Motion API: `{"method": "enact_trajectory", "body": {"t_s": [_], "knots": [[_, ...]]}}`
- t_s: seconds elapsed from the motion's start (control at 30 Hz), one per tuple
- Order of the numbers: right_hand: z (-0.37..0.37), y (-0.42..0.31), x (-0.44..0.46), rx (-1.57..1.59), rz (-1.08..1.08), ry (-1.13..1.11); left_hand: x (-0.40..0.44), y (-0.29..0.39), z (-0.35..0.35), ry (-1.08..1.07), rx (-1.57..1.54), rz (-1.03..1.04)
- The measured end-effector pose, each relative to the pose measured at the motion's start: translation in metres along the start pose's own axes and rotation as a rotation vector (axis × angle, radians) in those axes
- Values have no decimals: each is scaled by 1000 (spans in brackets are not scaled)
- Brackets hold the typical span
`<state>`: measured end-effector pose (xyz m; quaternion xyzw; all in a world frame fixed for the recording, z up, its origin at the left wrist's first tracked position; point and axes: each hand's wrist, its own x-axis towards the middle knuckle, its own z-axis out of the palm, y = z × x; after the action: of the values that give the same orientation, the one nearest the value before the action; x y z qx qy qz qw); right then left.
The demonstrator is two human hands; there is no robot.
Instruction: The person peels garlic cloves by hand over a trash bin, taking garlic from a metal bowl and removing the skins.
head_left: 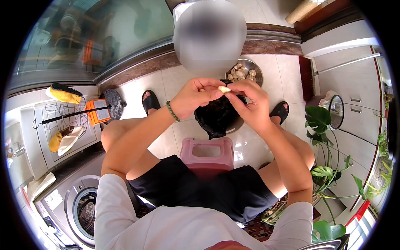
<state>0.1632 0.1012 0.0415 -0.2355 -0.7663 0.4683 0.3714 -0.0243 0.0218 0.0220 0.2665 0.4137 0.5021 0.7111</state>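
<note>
Between the fingertips of both hands is a pale garlic clove [224,89]. My left hand [195,96], with a green bead bracelet [172,111] at the wrist, pinches it from one side. On the other side, the thumb and forefinger of my right hand [251,100] are closed on it. Below the hands stands a bin lined with a black plastic bag [216,121]; its contents are too dark to make out. Just beyond my hands, a metal bowl [259,75] holds several garlic bulbs [238,73], partly hidden behind a blurred round shape.
A pink plastic stool [207,161] is between my thighs. At the left are a washing machine [83,206] and a wire rack [62,114] holding yellow shoes. A potted plant [320,121] with big leaves stands at the right, by white cabinets [346,79].
</note>
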Motion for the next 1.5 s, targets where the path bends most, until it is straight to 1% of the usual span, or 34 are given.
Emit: {"method": "enact_trajectory", "body": {"t_s": [0.07,0.13,0.17,0.23,0.27,0.33,0.43,0.47,0.53,0.6,0.63,0.7,0.77,0.93,1.0,1.07,1.13,1.17,1.2,1.23,1.27,1.33,1.37,1.4,1.43,1.5], "knots": [[0,0,0,0,5,-7,0,-1,-3,-19,5,-3],[2,2,-1,117,72,-31,0,0,-4,-38,10,-5],[3,3,-3,117,72,-31,0,3,-3,-48,-6,-27],[4,4,-5,442,308,-33,-1,6,-3,-57,-21,-49],[4,5,-6,442,309,-33,-1,6,-4,-68,-7,-48],[3,6,-5,560,356,-55,0,6,-6,-79,8,-47],[1,8,-6,555,378,-69,0,3,-8,-73,-24,-48],[1,8,-5,556,378,-69,0,3,-7,-40,7,-32],[0,7,-4,583,449,-93,-1,3,-5,-6,39,-16],[0,9,-6,563,438,-113,-1,5,-5,-5,25,73],[1,9,-7,543,427,-133,-1,5,-4,-5,25,73],[3,7,-7,562,437,-108,-3,7,-1,-18,135,99],[4,4,-6,580,448,-83,-5,10,3,-24,152,119],[5,0,-7,613,394,-55,-4,12,6,-48,240,215],[4,2,-8,577,365,-55,-3,11,9,-21,265,329],[3,3,-9,541,338,-54,-2,10,7,-25,301,323],[5,-1,-9,491,260,4,-3,11,5,-29,338,316],[6,-4,-8,490,261,5,-4,13,5,-1,401,264],[8,-7,-8,478,200,19,-5,13,6,25,463,210],[9,-9,-8,466,140,34,-5,12,6,24,462,208],[9,-9,-9,465,141,35,-4,11,6,26,469,242],[9,-7,-10,278,49,10,-2,8,6,26,477,275],[10,-5,-11,277,51,13,-1,5,5,15,451,313],[11,-2,-12,230,6,25,0,4,6,4,425,352],[11,-1,-12,184,-38,38,1,4,6,2,426,351],[8,-1,-12,128,-48,17,0,7,5,-2,454,340]]}}
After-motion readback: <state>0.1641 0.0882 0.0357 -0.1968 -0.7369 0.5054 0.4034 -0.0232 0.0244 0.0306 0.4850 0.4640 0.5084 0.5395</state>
